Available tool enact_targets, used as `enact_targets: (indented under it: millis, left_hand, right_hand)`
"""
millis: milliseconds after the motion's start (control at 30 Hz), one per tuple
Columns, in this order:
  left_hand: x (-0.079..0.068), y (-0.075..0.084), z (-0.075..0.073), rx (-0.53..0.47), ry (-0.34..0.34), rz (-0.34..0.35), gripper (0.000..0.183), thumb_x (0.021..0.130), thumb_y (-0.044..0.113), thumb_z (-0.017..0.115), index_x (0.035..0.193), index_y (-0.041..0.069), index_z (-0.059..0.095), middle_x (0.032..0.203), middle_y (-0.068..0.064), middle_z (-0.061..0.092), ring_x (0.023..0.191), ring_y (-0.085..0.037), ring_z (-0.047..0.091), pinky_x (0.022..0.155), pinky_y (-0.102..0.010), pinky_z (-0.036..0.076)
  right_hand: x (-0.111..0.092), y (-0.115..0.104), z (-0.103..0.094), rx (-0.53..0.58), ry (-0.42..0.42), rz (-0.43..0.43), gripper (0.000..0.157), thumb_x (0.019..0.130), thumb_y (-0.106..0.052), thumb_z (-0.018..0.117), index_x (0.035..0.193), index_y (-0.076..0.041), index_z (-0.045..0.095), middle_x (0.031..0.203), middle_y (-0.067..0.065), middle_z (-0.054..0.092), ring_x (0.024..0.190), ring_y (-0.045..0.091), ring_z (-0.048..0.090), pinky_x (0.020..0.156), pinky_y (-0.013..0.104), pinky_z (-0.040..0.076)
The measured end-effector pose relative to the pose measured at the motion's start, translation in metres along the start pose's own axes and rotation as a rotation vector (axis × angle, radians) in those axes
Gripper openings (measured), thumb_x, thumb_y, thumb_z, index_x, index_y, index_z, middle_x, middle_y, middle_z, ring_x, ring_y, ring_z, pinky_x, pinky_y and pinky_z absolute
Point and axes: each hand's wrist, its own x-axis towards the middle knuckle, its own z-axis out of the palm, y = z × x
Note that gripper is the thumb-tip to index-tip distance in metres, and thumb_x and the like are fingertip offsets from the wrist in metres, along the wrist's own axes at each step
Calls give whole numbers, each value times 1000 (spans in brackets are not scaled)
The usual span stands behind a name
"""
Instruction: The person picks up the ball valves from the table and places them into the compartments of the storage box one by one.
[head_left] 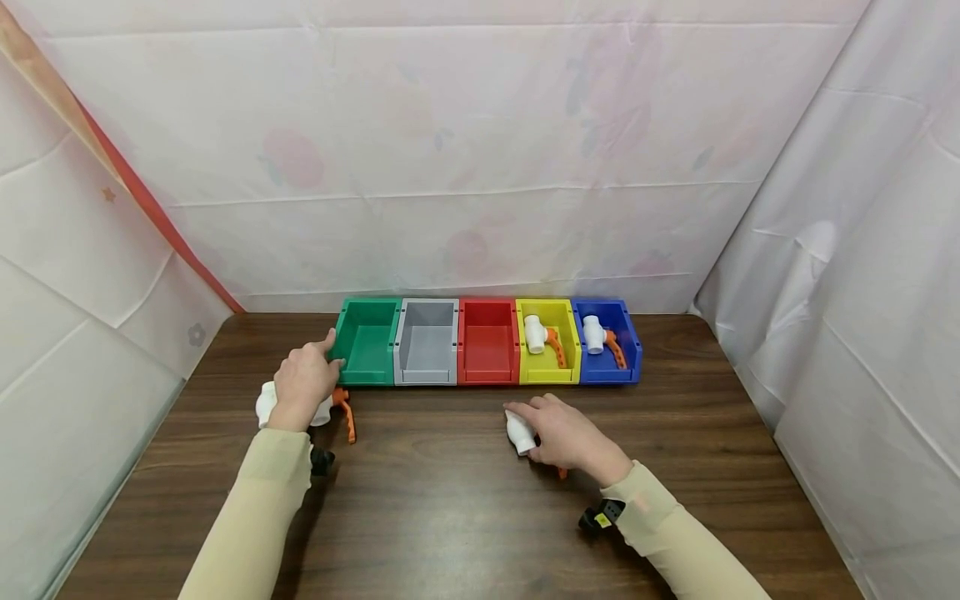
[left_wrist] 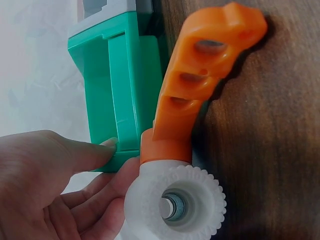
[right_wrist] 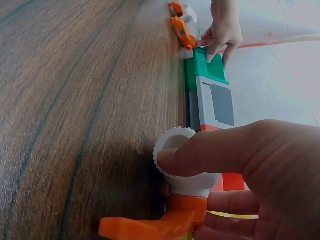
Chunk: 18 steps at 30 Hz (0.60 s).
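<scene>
My left hand (head_left: 303, 379) pinches the near left corner of the green bin (head_left: 367, 337), thumb over the rim and fingers outside. Beside that hand lies a white ball valve (left_wrist: 170, 200) with an orange handle (left_wrist: 187, 85); a second white valve (head_left: 265, 404) is partly hidden behind the wrist. My right hand (head_left: 566, 429) holds another white ball valve (head_left: 519, 433) in front of the red and yellow bins. In the right wrist view its thumb presses on the ribbed end, and the valve's orange handle (right_wrist: 150, 226) points toward the camera, low over the table.
A grey bin (head_left: 427, 342), a red bin (head_left: 489, 342), a yellow bin (head_left: 568, 354) and a blue bin (head_left: 628, 371) continue the row. Yellow and blue each contain a valve. White curtains surround the brown wooden table (head_left: 420, 500) on three sides.
</scene>
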Motion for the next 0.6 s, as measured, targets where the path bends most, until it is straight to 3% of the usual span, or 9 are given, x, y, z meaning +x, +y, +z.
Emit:
enact_targets:
  millis: [200, 433, 600]
  left_hand:
    - [-1, -1, 0, -1, 2, -3, 62, 99, 24, 62, 154, 14, 35, 91, -28, 64, 46, -28, 43, 41, -37, 36]
    - [-2, 1, -1, -3, 4, -11, 61, 99, 24, 61, 154, 14, 35, 101, -31, 65, 47, -28, 43, 42, -37, 37]
    - [-2, 1, -1, -7, -3, -14, 62, 100, 24, 61, 155, 14, 34, 82, -23, 62, 46, -28, 43, 41, -36, 36]
  right_hand:
    - [-2, 1, -2, -24, 36, -22, 68, 80, -25, 85, 142, -24, 58, 120, 7, 62, 105, 21, 52, 89, 40, 50]
    - [-1, 2, -12, -23, 67, -9, 66, 80, -24, 85, 141, -26, 60, 118, 5, 62, 105, 20, 52, 90, 39, 49]
    - [0, 2, -20, -8, 104, -4, 64, 80, -23, 84, 140, -27, 60, 119, 5, 62, 105, 20, 53, 90, 40, 49]
